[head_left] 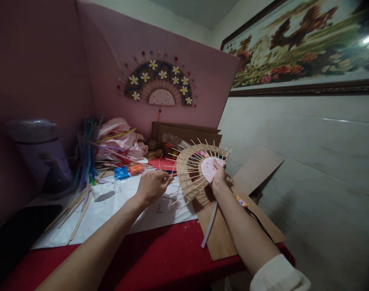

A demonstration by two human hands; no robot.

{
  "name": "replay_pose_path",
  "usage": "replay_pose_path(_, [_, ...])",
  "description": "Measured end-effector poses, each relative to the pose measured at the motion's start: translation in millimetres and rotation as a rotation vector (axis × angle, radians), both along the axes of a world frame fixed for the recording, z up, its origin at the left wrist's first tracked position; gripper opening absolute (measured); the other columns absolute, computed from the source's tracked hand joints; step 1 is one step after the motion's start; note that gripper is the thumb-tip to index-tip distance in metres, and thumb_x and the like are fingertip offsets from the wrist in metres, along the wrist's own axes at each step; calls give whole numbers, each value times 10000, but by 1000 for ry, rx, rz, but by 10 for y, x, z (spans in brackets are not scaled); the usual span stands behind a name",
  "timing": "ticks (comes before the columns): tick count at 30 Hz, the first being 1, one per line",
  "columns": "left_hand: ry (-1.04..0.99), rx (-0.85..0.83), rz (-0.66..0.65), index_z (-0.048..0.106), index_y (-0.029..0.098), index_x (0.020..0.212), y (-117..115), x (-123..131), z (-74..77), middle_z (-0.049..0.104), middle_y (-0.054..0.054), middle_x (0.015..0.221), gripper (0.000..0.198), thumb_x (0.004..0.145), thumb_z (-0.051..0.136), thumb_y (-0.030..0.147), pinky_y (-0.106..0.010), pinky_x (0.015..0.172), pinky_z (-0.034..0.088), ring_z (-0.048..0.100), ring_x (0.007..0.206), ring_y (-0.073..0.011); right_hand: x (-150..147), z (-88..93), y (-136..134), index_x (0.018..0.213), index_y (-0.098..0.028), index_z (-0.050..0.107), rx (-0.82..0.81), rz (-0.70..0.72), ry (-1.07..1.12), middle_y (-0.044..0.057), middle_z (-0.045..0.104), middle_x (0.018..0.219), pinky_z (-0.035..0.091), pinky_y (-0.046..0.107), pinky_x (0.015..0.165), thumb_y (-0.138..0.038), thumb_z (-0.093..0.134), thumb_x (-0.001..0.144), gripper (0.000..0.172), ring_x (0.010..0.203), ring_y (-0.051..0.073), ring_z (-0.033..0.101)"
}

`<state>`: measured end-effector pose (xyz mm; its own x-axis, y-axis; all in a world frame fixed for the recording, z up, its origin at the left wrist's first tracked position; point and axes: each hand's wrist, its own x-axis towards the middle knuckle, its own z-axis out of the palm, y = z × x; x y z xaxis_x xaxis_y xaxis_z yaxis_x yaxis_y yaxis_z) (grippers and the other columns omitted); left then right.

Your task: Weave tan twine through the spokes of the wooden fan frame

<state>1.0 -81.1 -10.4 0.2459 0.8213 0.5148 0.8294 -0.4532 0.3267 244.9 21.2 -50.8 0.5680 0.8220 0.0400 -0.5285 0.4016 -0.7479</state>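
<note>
My right hand (218, 177) grips a half-round woven fan (184, 171) by its pink spotted centre, thumb on top. Thin sticks fan out from that centre, and a broad band of tan twine is woven across them. Their bare tips stick out past the band. My left hand (153, 186) is at the fan's left edge, fingers pinched together by the stick tips. What lies between those fingertips, a stick end or a strand, is too small to make out.
A finished-looking fan with white flowers (162, 74) is on the pink board behind. Pink cloth (120, 135), blue and orange packets (136, 169), loose sticks (81, 218) and a purple container (43, 157) are at left. Cardboard (217, 238) lies on the red tablecloth (160, 254).
</note>
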Motion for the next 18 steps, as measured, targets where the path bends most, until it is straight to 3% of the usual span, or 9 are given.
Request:
replay_pose_path(8, [-119,-52,-62,706,211,769,5,12,-5,666,-42,707,375,789,440,474,-248,562,320,536,610,-133,67,-79,51,765,-143,517,-43,-16,97,-44,620,609,547,234,598,-226,670,613,231,549,101,619])
replay_pose_path(14, [-265,-183,-185,713,165,750,40,0,-31,661,-37,641,443,762,442,516,-234,511,311,512,546,-117,18,-15,-2,778,-136,550,-21,57,121,-23,645,630,550,237,618,-211,642,647,176,562,106,628])
replay_pose_path(18, [-318,-266,-236,712,171,806,64,-6,-61,674,-46,719,438,728,467,526,-238,544,344,538,623,-143,6,-7,-3,789,-133,559,-26,39,98,-11,654,641,550,227,609,-229,642,654,186,572,111,634])
